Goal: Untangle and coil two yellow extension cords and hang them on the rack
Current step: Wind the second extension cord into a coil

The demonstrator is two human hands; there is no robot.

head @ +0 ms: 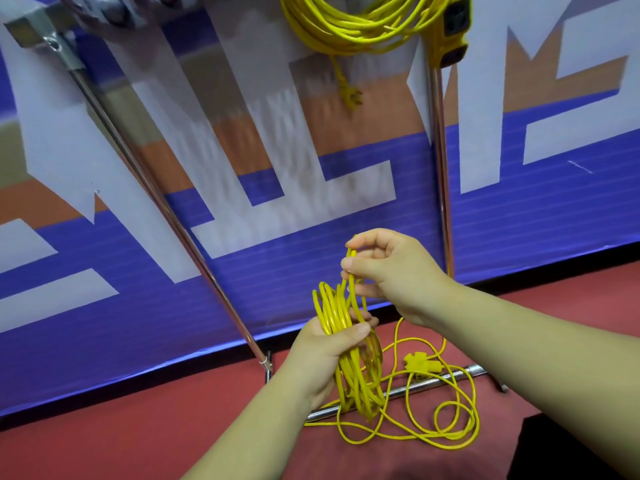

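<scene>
Loops of the second cord (pixel 330 306) sit clenched in the left hand (pixel 322 355), lower centre, to keep them bundled, while the right hand (pixel 398 278) fingers (pixel 362 265) pinch the next turn to add.

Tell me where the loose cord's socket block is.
Head view, lower right of centre: the socket block lies on the red floor beside the rack's bottom bar, just right of the coil the left hand grips.

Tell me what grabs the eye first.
Mid-frame, the left hand grips a half-wound yellow extension cord coil, while the right hand pinches a strand above it. Its loose tail sprawls on the red floor below; a finished yellow cord coil hangs high on the chrome metal rack.
</scene>
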